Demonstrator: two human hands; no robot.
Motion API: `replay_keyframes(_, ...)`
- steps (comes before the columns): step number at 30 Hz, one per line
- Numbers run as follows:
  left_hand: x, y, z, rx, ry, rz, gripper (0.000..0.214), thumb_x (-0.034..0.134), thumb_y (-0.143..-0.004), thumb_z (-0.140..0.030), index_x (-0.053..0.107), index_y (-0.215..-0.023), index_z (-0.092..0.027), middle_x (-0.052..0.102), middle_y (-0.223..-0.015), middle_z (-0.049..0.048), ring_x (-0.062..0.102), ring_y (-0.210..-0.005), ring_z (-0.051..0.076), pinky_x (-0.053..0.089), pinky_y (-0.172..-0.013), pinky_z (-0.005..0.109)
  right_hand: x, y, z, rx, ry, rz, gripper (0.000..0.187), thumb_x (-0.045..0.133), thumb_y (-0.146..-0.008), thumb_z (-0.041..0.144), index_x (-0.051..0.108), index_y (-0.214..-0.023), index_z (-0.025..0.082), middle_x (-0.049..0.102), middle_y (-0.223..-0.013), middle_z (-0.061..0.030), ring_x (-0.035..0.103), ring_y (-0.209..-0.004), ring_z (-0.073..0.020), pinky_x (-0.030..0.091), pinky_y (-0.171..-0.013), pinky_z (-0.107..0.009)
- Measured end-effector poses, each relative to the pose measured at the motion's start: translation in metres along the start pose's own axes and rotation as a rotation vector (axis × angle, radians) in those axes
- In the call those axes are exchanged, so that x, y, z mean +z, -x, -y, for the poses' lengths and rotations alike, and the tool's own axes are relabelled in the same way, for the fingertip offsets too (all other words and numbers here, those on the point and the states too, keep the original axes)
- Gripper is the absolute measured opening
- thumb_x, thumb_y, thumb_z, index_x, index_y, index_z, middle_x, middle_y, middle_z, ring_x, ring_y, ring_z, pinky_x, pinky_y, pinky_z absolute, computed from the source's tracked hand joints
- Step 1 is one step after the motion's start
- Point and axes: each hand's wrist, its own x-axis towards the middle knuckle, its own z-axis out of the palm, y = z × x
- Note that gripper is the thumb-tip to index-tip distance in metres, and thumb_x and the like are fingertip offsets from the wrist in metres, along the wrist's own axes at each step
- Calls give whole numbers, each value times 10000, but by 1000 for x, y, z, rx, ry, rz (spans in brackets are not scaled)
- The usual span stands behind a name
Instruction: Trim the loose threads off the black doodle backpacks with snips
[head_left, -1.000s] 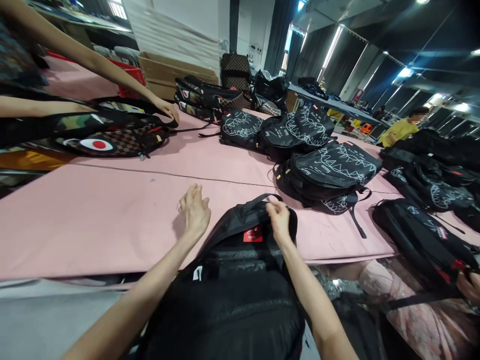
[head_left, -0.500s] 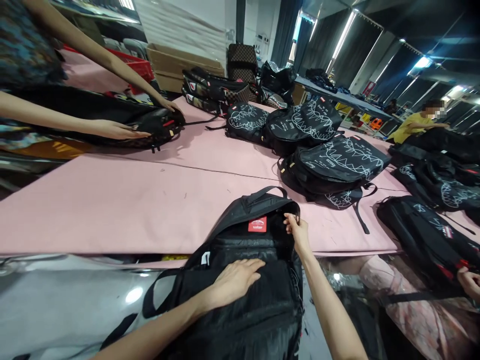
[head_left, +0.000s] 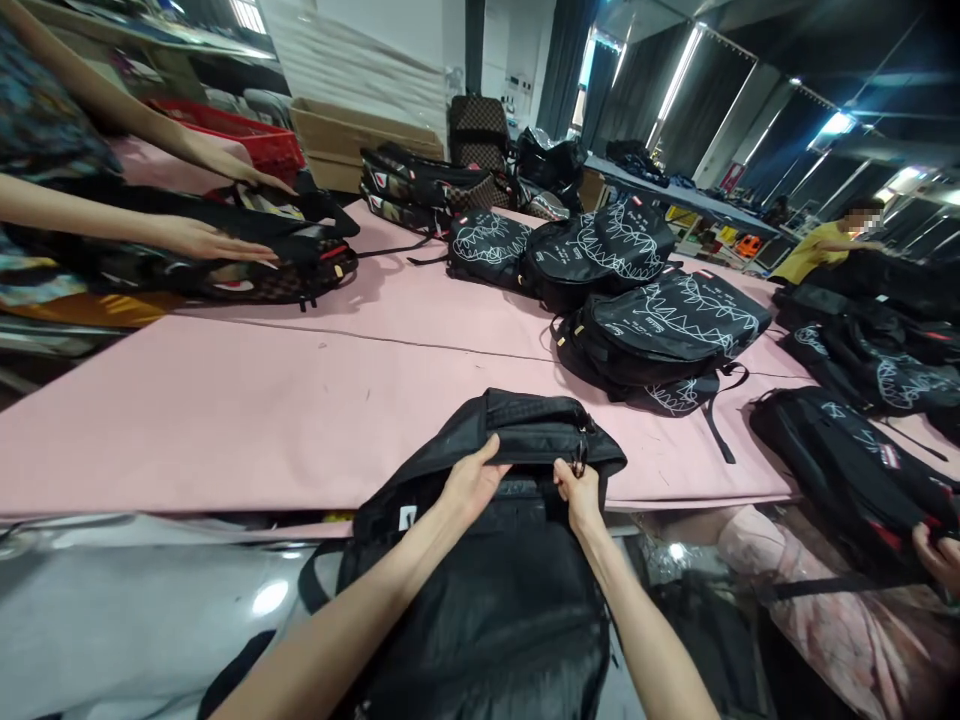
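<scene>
A black backpack (head_left: 480, 600) lies in front of me, its upper end on the pink table and its top opening unzipped. My left hand (head_left: 472, 485) grips the rim of the folded top flap, thumb outside and fingers tucked under it. At the right of the opening, my right hand (head_left: 580, 497) is closed on the flap's edge beside a dangling zipper pull (head_left: 580, 455). Its fingertips are partly hidden. A small white tag (head_left: 407, 517) shows inside the left edge of the opening.
Black backpacks with white scribble prints (head_left: 667, 320) lie stacked ahead on the pink table (head_left: 247, 410). At left a co-worker's hands (head_left: 217, 243) rest on another bag. A hand (head_left: 937, 555) at right touches a black backpack (head_left: 847, 450). A cardboard box (head_left: 360, 140) stands behind.
My left hand has moved up from the backpack's body to the top flap. The flap has folded down, hiding the red label. My right hand has shifted slightly down and left.
</scene>
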Motion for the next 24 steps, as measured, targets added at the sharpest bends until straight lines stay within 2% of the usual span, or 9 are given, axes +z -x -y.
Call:
replay_keyframes(4,-14,24,11,58,-58,135,183,562,-813,-66,666,-961,-39,702,-956,142,649,-966,230,519,-910,365,-11,20,-13,-22,-38,-40,388,666,-670,478,519,-504,160,387,-440,50,266,-401,-60,187,-411,-220)
replay_keyframes(12,-16,22,8,101,-137,207,258,648,-734,-100,671,-987,-57,682,-1046,133,607,-1054,256,470,-971,394,-4,18,-7,-23,-18,-58,410,640,-691,506,496,-504,171,403,-458,45,284,-422,-75,227,-436,-228)
replay_keyframes(14,-17,23,8,120,-170,217,273,667,-720,-124,673,-986,-66,680,-1054,128,597,-1069,259,463,-976,397,-4,24,0,-43,55,-35,418,595,-735,510,503,-506,173,451,-474,25,358,-445,-94,288,-471,-235)
replay_keyframes(17,-18,26,10,145,-240,223,301,698,-704,-191,677,-982,-76,679,-1057,127,594,-1072,264,461,-969,401,-3,36,21,-74,306,82,422,578,-773,477,519,-486,173,518,-493,2,456,-492,-121,336,-525,-242)
replay_keyframes(19,-20,26,13,148,-288,217,329,724,-679,-232,684,-964,-73,684,-1036,135,604,-1051,271,461,-961,404,2,42,38,-140,432,118,379,580,-786,448,560,-525,173,535,-512,4,476,-506,-128,338,-524,-239)
replay_keyframes(21,-23,24,16,178,-327,192,343,740,-657,-243,687,-954,-81,689,-1020,130,605,-1046,273,455,-964,405,14,42,54,-278,462,111,277,565,-807,403,621,-652,179,576,-599,-1,510,-558,-138,360,-545,-236)
replay_keyframes(24,-32,16,21,235,-397,90,302,733,-661,-224,691,-942,-120,697,-1006,99,583,-1087,256,437,-987,394,38,33,68,-464,523,132,162,550,-812,325,635,-764,195,614,-734,-17,552,-661,-150,394,-616,-239)
